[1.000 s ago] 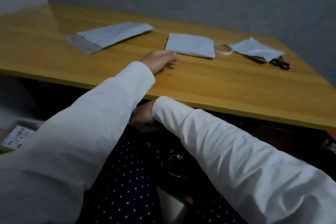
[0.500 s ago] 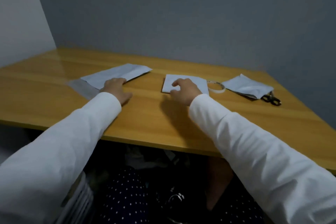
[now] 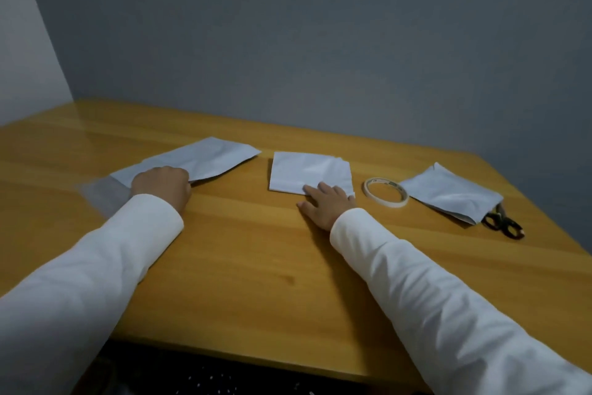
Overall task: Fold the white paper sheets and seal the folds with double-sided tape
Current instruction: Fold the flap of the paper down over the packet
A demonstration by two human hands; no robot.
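Observation:
A large white paper sheet (image 3: pixel 208 157) lies flat at the left of the wooden table (image 3: pixel 256 253). My left hand (image 3: pixel 161 184) sits at its near edge with fingers curled round that edge. In the middle lies a folded white paper (image 3: pixel 307 170). My right hand (image 3: pixel 326 204) rests flat on the table, its straight fingers touching the folded paper's near right corner. A roll of double-sided tape (image 3: pixel 386 191) lies just right of that hand. Another folded white paper (image 3: pixel 448 192) lies further right.
Black-handled scissors (image 3: pixel 503 224) poke out from under the right folded paper, near the table's right edge. A clear plastic sleeve (image 3: pixel 99 197) lies under the left sheet's near corner. Grey walls stand close behind the table and on the left.
Both hands came up from below the table edge onto the papers. The left hand reached the large sheet's near edge, and the right slid to the folded paper's near right corner. The view tilted up.

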